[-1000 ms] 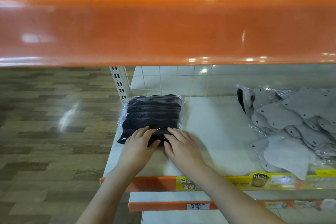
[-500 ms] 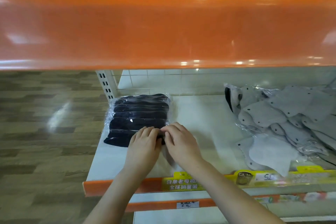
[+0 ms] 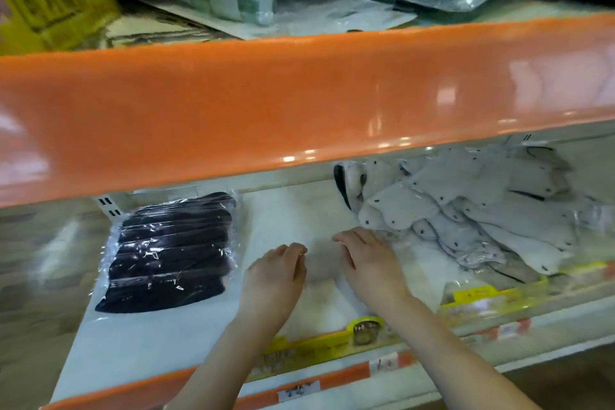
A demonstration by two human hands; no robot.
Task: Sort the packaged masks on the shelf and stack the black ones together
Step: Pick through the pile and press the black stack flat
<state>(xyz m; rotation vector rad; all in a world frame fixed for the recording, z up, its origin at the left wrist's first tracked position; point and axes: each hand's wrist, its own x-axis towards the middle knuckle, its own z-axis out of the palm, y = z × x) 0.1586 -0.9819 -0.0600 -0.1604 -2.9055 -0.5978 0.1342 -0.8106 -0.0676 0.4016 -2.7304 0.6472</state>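
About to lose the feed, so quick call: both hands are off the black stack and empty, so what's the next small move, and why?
Probably send the right hand on to the grey mask pile to pull out the dark piece at its far left. The black stack lies squared at the shelf's left, and the left hand holds nothing. Whether that piece is a black mask is unclear.

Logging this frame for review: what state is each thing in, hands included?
Black mask stack: wrapped in clear plastic, lying flat at the shelf's left end, untouched.
Grey mask pile: loose, jumbled heap at the right.
Left hand: empty, fingers loosely curled, no grip.
Right hand: empty, beside the grey pile.
Shelf: white.
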